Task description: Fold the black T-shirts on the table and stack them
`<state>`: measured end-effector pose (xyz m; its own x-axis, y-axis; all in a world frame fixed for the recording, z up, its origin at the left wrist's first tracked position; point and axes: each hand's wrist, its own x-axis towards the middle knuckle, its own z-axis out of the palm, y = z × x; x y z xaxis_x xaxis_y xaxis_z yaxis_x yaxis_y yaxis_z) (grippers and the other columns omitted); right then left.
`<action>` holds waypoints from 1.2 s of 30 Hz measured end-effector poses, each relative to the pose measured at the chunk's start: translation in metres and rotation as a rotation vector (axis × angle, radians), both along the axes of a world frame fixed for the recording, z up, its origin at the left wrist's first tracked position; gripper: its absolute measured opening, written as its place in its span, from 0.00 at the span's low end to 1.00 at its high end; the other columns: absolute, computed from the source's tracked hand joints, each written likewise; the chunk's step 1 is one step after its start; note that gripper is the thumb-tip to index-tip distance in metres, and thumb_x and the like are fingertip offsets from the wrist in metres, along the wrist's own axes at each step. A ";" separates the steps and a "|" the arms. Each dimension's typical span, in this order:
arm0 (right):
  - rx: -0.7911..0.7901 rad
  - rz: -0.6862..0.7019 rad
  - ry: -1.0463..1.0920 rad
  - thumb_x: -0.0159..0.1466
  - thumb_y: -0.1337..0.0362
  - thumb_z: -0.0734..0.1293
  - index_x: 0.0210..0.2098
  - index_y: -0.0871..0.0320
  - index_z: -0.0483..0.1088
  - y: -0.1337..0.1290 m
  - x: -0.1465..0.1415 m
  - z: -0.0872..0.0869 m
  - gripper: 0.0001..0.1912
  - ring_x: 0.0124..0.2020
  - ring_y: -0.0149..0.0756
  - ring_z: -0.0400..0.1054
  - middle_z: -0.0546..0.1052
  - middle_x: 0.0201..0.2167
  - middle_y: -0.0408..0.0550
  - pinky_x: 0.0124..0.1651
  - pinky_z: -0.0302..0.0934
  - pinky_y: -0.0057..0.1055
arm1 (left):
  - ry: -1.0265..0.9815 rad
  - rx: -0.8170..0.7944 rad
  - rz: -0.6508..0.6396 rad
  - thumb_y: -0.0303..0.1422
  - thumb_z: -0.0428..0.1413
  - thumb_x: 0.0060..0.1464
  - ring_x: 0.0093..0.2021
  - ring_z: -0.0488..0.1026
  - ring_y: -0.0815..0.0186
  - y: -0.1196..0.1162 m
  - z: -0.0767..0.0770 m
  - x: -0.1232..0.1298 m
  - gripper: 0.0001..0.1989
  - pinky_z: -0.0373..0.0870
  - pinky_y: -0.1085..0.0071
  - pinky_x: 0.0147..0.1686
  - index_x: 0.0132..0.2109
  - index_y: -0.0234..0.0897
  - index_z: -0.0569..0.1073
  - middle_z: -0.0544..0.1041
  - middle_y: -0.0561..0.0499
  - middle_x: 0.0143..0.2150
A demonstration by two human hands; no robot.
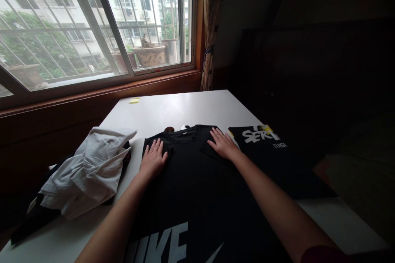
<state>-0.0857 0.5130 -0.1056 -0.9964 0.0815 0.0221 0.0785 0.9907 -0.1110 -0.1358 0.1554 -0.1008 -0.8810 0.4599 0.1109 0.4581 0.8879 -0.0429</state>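
Note:
Spread on the table in front of me is a black T-shirt [197,185], its neckline at the far end and large pale lettering near me. My left hand [153,157] lies flat on the shirt's left shoulder area, fingers stretched out. On the opposite shoulder area rests my right hand [222,143], also flat with its fingers extended. Both sleeves look folded inward beneath or beside the hands. Neither hand grips anything. Just beyond the collar, two small round objects, one brown [169,130] and one whitish, are partly hidden by the shirt.
A crumpled white garment [89,168] sits on dark cloth at the left. To the right lies a folded black shirt [277,160] with white and yellow print. A yellow note [134,100] sticks near the far corner of the white table [197,104]. A barred window stands behind.

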 end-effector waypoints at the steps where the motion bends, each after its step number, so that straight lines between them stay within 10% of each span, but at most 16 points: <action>1: -0.003 0.000 0.002 0.73 0.43 0.47 0.75 0.60 0.46 0.000 0.000 0.000 0.39 0.76 0.40 0.35 0.42 0.76 0.46 0.75 0.33 0.48 | -0.009 -0.006 0.000 0.42 0.40 0.70 0.76 0.45 0.55 -0.001 0.001 -0.001 0.31 0.45 0.50 0.72 0.73 0.31 0.55 0.49 0.44 0.76; 14: 0.019 -0.001 0.254 0.71 0.62 0.54 0.67 0.66 0.63 -0.034 0.051 0.015 0.28 0.69 0.47 0.56 0.59 0.72 0.55 0.71 0.50 0.40 | -0.029 -0.036 0.013 0.43 0.38 0.71 0.76 0.41 0.56 -0.003 0.001 -0.002 0.32 0.42 0.51 0.73 0.74 0.31 0.52 0.45 0.45 0.77; 20: -0.008 -0.045 0.132 0.74 0.52 0.52 0.71 0.66 0.56 -0.045 0.074 -0.002 0.33 0.75 0.48 0.45 0.53 0.74 0.57 0.74 0.43 0.46 | -0.021 -0.056 0.014 0.43 0.38 0.71 0.76 0.42 0.56 -0.007 0.000 -0.005 0.32 0.42 0.51 0.73 0.74 0.30 0.51 0.44 0.45 0.77; 36: -0.032 0.137 0.072 0.72 0.42 0.46 0.74 0.61 0.48 -0.041 -0.024 -0.002 0.40 0.76 0.44 0.38 0.46 0.76 0.52 0.75 0.35 0.44 | -0.025 -0.028 0.191 0.43 0.37 0.70 0.76 0.42 0.54 -0.023 -0.005 -0.041 0.33 0.44 0.48 0.72 0.74 0.27 0.52 0.45 0.40 0.77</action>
